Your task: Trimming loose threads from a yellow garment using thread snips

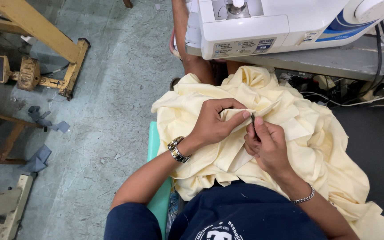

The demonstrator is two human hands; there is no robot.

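A pile of pale yellow cloth (290,133) lies bunched in my lap. My left hand (216,122), with a metal watch on its wrist, pinches a folded edge of the cloth between thumb and fingers. My right hand (267,144), wearing a chain bracelet, holds a small dark tool (253,119) whose tip touches the cloth right beside the left fingertips. The tool is mostly hidden in the fingers.
A white sewing machine (263,22) stands on a grey table (356,62) just ahead, with black cables at the right. I sit on a green seat (156,195). Yellow wooden frames (45,35) and grey cloth scraps (45,122) lie on the concrete floor to the left.
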